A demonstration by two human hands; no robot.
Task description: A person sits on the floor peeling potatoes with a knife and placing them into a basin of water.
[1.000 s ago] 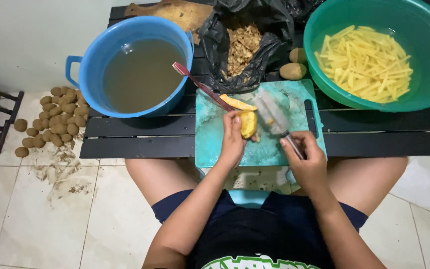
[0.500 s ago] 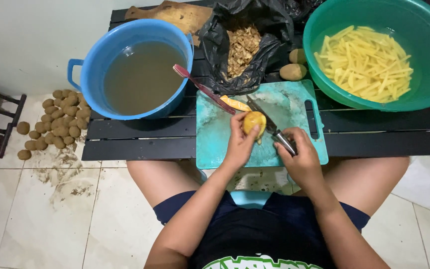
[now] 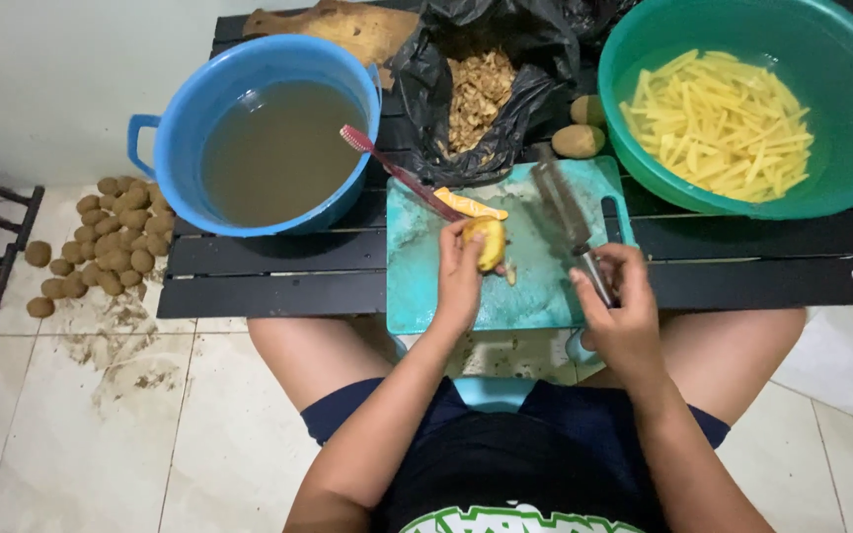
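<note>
Head view, near to far. Lap and dark shorts sat at the bottom, both forearms reaching up to the bench (image 3: 249,266). Left hand (image 3: 461,281) had its grip pinched around a peeled potato (image 3: 489,243), fingertips curled over the near side, holding it down on the teal board (image 3: 535,286). Right hand (image 3: 624,316) had its grip closed around the handle of a knife (image 3: 570,212), blade angled up and left, lifted clear of the potato, near it but apart. One cut slice (image 3: 468,205) lay on the board just beyond the potato, touching a red-handled brush (image 3: 397,173) that leaned from the board into the blue tub (image 3: 259,128) of murky water. Beyond the board: black bag (image 3: 426,89) of peelings, two unpeeled potatoes (image 3: 580,138) beside it, green bowl (image 3: 644,148) with cut strips in water at far right. A heap of small potatoes (image 3: 101,237) lay on the floor at left.

Risks, judged: the potato looked wet and rounded, so it could roll or slip under the blade; the left fingertips sat close to the cutting line and could get nicked. The board hung over the bench's near edge, so downward pressure there might tip it toward the lap. The brush handle lay across the board corner and could get knocked into the tub.
</note>
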